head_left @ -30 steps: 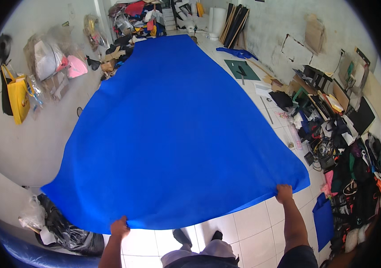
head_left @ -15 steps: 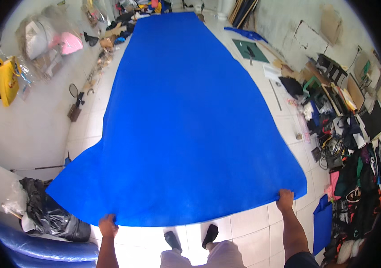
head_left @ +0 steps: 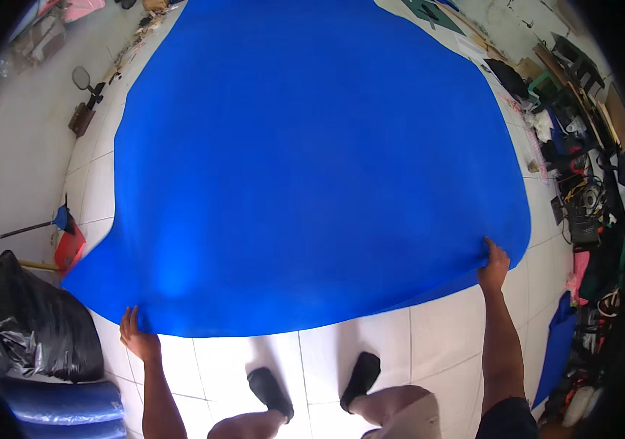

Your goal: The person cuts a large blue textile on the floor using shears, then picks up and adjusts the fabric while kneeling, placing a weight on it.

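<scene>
A large sheet of blue fabric (head_left: 312, 161) stretches away from me over the tiled floor, its near edge in front of my feet. At the near left corner my left hand (head_left: 139, 338) pinches the edge, with some fingers reaching out past it. Near the right corner my right hand (head_left: 494, 269) grips the edge, fingers on top. Beside that hand the edge is lifted a little and shows its underside. The far end of the sheet runs out of view.
On the left are a black plastic bag (head_left: 34, 322), blue wrapped rolls (head_left: 64, 401), a red dustpan (head_left: 69, 247) and a mirror (head_left: 81, 77) by the wall. Piled clutter (head_left: 583, 197) lines the right side, near a folded blue piece (head_left: 554, 351). My dark-socked feet (head_left: 271, 391) stand on the tiles.
My view has tipped down and closer. Both hands have moved apart and forward with the fabric's near edge, which looks lower. The right part of the edge now curls up.
</scene>
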Motion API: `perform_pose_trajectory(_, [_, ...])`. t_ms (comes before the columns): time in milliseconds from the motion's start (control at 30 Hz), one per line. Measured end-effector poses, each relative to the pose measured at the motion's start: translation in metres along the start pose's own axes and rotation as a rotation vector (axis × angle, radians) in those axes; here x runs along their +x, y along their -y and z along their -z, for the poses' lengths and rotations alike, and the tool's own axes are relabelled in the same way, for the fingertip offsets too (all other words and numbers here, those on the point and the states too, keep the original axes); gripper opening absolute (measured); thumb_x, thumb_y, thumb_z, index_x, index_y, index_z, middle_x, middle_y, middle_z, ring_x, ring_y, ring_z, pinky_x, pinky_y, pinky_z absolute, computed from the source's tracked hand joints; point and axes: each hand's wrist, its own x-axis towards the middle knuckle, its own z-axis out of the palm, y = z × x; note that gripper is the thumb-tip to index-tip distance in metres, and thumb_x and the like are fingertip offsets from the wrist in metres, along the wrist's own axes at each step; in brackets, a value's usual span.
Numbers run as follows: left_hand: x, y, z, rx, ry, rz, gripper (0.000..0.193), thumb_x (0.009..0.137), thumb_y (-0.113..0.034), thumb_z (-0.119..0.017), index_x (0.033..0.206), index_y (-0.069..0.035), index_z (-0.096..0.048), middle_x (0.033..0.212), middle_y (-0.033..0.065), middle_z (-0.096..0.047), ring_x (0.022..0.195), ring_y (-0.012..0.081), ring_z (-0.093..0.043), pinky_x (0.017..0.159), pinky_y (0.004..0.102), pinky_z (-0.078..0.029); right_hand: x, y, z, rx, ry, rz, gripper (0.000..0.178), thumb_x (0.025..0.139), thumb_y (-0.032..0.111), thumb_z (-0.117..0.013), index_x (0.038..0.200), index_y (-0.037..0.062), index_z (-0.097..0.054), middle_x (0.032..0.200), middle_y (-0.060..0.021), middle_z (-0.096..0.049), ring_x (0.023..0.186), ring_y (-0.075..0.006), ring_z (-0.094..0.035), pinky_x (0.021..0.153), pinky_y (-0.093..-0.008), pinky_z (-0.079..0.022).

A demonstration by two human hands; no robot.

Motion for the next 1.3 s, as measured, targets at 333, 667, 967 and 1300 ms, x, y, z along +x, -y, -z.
perform_pose_trajectory(333, [-0.046, 0.043, -0.127, -0.280, 0.048, 0.030, 0.020, 0.084, -0.005, -0.057, 0.103, -0.004, -0.066, 0.113, 0.0140, -0.061, 0.107, 0.0335, -0.055, 0.093, 0.0408, -0.044, -0.038, -0.007, -0.129, 0.027, -0.227, -0.151, 0.058, 0.055, -0.012, -0.056, 0.108, 0.0125, -0.057, 0.096, -0.0079, -0.059, 0.094, -0.0311, -0.054, 0.081, -0.0419, -0.039])
perform_pose_trajectory(667, [-0.087, 0.042, -0.190, -0.486, -0.116, 0.101, 0.017, 0.075, 0.000, -0.058, 0.091, 0.001, -0.062, 0.096, 0.0169, -0.061, 0.097, 0.0342, -0.056, 0.089, 0.0428, -0.043, -0.080, -0.012, -0.158, 0.114, -0.257, -0.227, 0.048, 0.053, -0.001, -0.065, 0.099, 0.0114, -0.057, 0.091, -0.0067, -0.058, 0.092, -0.0284, -0.053, 0.085, -0.0414, -0.038])
perform_pose_trajectory(967, [-0.088, 0.004, -0.200, -0.991, 0.029, 1.148, 0.087, 0.079, -0.056, -0.062, 0.143, -0.014, -0.020, 0.144, 0.0201, -0.024, 0.123, 0.0395, -0.036, 0.087, 0.0484, -0.044, -0.103, -0.003, -0.164, 0.133, -0.192, -0.234, 0.044, 0.055, 0.000, -0.067, 0.097, 0.0130, -0.058, 0.096, -0.0055, -0.058, 0.100, -0.0275, -0.053, 0.090, -0.0419, -0.035])
perform_pose_trajectory(1300, [-0.116, -0.014, -0.244, -1.635, 0.914, 0.748, 0.099, 0.079, -0.063, -0.060, 0.147, -0.010, -0.012, 0.150, 0.0169, -0.016, 0.137, 0.0319, -0.023, 0.094, 0.0572, -0.041, -0.121, 0.009, -0.249, 0.731, -0.026, -0.938, 0.063, 0.083, 0.016, -0.062, 0.137, 0.0069, -0.030, 0.137, -0.0140, -0.045, 0.129, -0.0360, -0.038, 0.109, -0.0436, -0.028])
